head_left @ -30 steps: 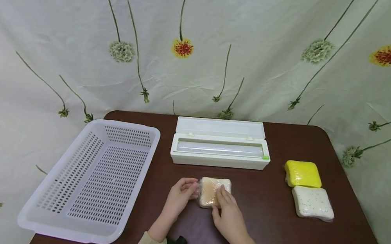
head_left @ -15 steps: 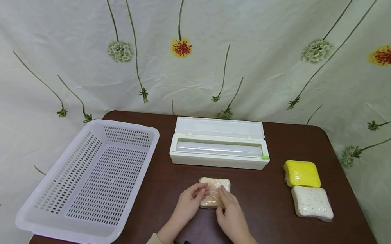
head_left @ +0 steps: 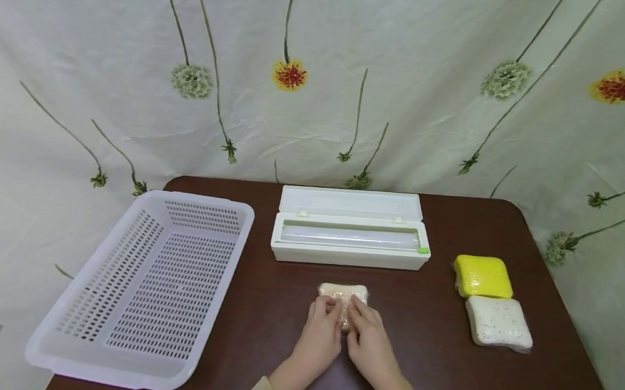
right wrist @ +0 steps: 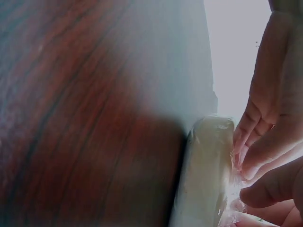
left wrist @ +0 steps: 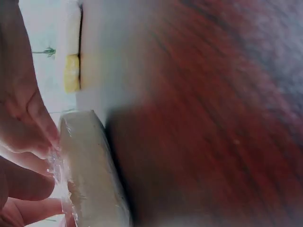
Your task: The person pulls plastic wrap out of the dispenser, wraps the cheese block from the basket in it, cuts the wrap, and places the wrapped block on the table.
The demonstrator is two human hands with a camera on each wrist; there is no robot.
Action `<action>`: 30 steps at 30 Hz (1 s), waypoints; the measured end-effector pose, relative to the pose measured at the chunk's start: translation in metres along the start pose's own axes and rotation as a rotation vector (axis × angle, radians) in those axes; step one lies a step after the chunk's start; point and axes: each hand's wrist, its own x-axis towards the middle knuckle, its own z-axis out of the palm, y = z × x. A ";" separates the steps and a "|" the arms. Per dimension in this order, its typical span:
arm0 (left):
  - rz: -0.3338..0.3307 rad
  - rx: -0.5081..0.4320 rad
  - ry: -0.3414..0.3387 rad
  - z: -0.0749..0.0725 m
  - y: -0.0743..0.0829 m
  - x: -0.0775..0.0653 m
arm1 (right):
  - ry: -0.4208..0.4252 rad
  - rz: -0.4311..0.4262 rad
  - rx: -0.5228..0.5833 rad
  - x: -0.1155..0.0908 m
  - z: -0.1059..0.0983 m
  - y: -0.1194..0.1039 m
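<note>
A cream and peach block (head_left: 360,289), wrapped in clear cling film, lies flat on the dark table (head_left: 385,378). My left hand (head_left: 317,330) is at its near left side, thumb and bent fingers together over crinkled film (left wrist: 56,165); they seem to pinch it. My right hand (head_left: 374,339) rests its fingertips on the block's right part, with the thumb apart at the near edge. In the right wrist view the wrapped block (right wrist: 208,165) sits on the table beside both hands. The fingertips partly hide the film between them.
An open white box (head_left: 348,258) with a roll of film (head_left: 350,236) stands behind the block. To the left is a white perforated basket (head_left: 223,299). A wrapped yellow block (head_left: 483,277) and a wrapped speckled white block (head_left: 499,323) lie at the right.
My left hand has moved right, from the block's left side onto its near left part, close to my right hand. The right hand stays on the block, almost unmoved.
</note>
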 end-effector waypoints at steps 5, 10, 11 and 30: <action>-0.030 -0.101 0.061 -0.006 -0.006 0.002 | 0.089 -0.079 -0.008 0.000 0.000 0.006; 0.064 -0.079 0.127 -0.019 -0.026 0.003 | 0.187 -0.167 -0.020 0.001 -0.009 0.020; 0.096 -0.046 0.106 -0.022 -0.030 0.004 | 0.181 -0.187 -0.040 0.001 -0.012 0.023; 0.223 0.079 -0.239 -0.025 -0.051 0.013 | -0.136 -0.283 -0.073 0.013 -0.021 0.054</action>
